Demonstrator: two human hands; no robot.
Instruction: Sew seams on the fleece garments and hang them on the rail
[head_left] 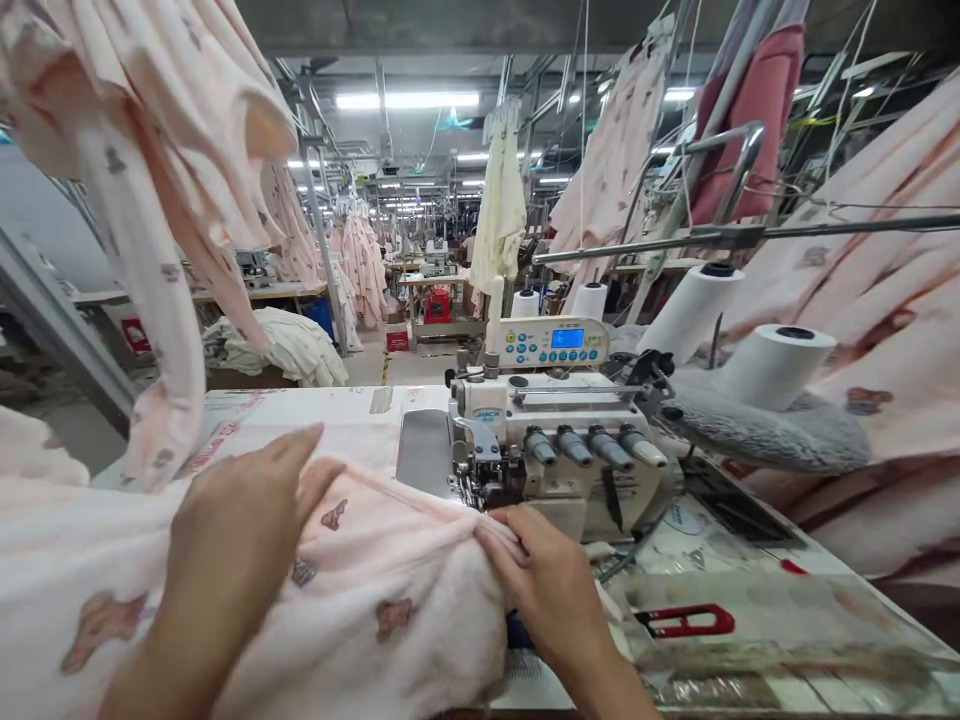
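Observation:
A pale pink fleece garment piece (442, 585) with brown bear prints spreads over the machine table and down its front. My right hand (551, 565) pinches the folded edge of the fleece, just in front of the presser foot area of a white overlock sewing machine (555, 430). Further left, my left hand (244, 530) lies over the fleece with its fingers stretched out and thumb apart, slightly blurred. Between the hands the fabric edge runs in a nearly straight line. The needle area (476, 480) is partly covered by machine parts.
Red thread snips (690, 621) lie on the table to the right. White thread cones (780, 365) stand behind the machine, by a grey fuzzy roll (780, 435). Pink garments (165, 150) hang at the left, and more hang at the right. A metal bar (645, 245) crosses above the machine.

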